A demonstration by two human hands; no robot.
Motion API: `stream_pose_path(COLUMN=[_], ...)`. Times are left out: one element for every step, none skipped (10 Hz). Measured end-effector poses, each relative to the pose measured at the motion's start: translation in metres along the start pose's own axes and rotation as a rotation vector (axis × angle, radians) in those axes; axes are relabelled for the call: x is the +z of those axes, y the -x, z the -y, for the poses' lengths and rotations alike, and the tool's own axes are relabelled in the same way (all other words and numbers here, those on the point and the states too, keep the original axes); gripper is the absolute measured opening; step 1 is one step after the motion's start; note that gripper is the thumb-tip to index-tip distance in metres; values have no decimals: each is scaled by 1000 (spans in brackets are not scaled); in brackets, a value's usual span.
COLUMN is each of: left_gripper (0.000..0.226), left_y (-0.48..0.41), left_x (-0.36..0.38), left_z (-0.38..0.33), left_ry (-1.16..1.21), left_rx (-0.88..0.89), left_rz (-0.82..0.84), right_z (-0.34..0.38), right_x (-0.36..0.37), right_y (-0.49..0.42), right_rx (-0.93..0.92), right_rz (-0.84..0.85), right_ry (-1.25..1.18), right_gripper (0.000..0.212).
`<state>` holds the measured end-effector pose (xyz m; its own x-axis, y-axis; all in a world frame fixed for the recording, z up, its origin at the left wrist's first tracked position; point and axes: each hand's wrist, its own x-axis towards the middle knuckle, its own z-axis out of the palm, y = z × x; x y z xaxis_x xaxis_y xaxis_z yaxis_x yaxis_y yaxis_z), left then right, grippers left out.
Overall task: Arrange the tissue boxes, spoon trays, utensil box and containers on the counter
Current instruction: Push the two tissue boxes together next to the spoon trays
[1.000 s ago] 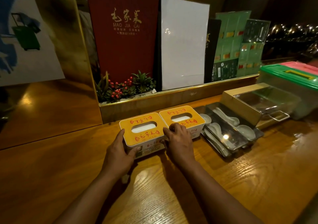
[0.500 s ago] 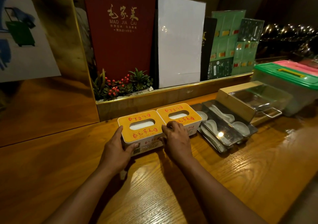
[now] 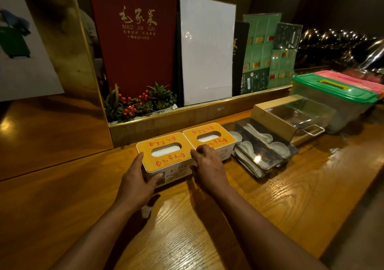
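Note:
Two white tissue boxes with yellow lids stand side by side on the wooden counter (image 3: 270, 203). My left hand (image 3: 136, 179) grips the left corner of the near tissue box (image 3: 165, 154). My right hand (image 3: 208, 165) presses its right side, fingers in the gap to the second tissue box (image 3: 209, 136). Right of them lie steel spoon trays (image 3: 260, 155) holding white spoons. Behind those stands a clear-lidded utensil box (image 3: 299, 116), then a green-lidded container (image 3: 336, 94) and a pink-lidded container (image 3: 349, 78).
A gold-edged ledge (image 3: 207, 112) runs behind the boxes, holding a small plant with red berries (image 3: 139, 103) and upright menus (image 3: 137, 41). A wood panel (image 3: 52, 128) closes the left side. A small white scrap (image 3: 146, 211) lies by my left wrist.
Both hands stay on the near tissue box; it has shifted slightly back, closer in line with the second box. The camera view has drifted a little.

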<state>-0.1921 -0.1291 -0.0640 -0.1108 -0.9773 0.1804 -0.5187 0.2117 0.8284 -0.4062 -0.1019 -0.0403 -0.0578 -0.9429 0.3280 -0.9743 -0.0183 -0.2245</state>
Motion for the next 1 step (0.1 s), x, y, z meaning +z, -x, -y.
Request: stream_pose_path(left_gripper=[96], left_y=[6], left_x=[-9], left_z=[-2], left_ry=[17], left_rx=[18], left_rz=[44], right_z=[0], right_x=[-4], right_y=[7], right_rx=[38], right_rz=[20], right_ry=[-63], right_gripper=[56])
